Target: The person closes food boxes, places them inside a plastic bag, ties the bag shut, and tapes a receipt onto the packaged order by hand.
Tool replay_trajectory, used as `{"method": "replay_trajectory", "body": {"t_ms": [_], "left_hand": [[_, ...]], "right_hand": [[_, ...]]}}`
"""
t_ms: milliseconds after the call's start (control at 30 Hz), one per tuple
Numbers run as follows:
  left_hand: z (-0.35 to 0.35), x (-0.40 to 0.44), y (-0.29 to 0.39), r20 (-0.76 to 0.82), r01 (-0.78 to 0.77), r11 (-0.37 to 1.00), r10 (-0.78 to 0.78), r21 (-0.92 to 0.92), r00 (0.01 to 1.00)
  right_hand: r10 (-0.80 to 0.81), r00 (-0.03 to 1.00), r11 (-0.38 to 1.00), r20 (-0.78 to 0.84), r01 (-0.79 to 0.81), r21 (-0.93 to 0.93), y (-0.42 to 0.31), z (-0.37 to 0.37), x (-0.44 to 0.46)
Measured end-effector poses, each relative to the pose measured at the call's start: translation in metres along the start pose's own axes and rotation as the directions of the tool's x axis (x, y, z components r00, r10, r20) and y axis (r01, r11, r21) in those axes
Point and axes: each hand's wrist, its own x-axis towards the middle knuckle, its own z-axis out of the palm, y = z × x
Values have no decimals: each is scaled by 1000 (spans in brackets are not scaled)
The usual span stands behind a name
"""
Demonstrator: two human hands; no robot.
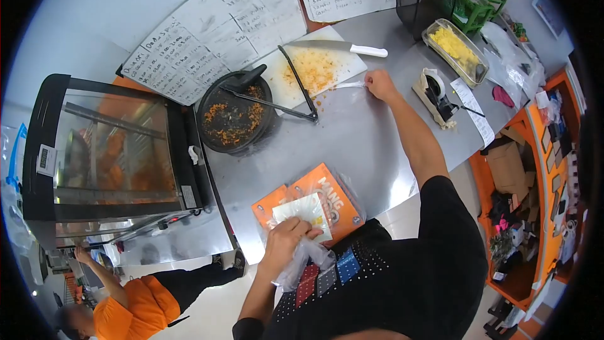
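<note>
My right hand (380, 84) is closed on one end of a slim white utensil (347, 85), whose other end reaches the edge of a white cutting board (281, 97). Orange-brown crumbs (313, 70) cover much of that board, and a knife with a white handle (369, 51) lies across its far edge. Low and to the left, my left hand (292, 239) grips a crumpled clear plastic bag (306, 263). That hand is over a pale printed paper (306, 211) on orange printed packages (335, 196).
Left of the board stand a black stone mortar (217, 143) with a pestle (250, 77) and a glass display warmer (119, 151). On the right are a tape dispenser (434, 97) and a container of yellow shreds (481, 72). A person in orange (135, 308) works at lower left.
</note>
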Motion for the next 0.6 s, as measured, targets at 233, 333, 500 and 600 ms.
{"method": "replay_trajectory", "body": {"t_ms": [233,333,500,600], "left_hand": [[-23,-4,-6,207,46,975,0,-216,978],[-35,0,-7,303,121,954,-34,-274,952],[-32,-5,-5,170,104,962,-62,-254,983],[-23,-9,-23,37,-147,966,158,-210,987]], "right_hand": [[-84,995,984,62,93,-151,-30,-15,-19],[-132,984,949,118,160,-272,-43,-28,-28],[-178,973,841,146,228,-491,-55,-57,-37],[-87,986,819,142,152,-553,-66,-88,-52]]}}
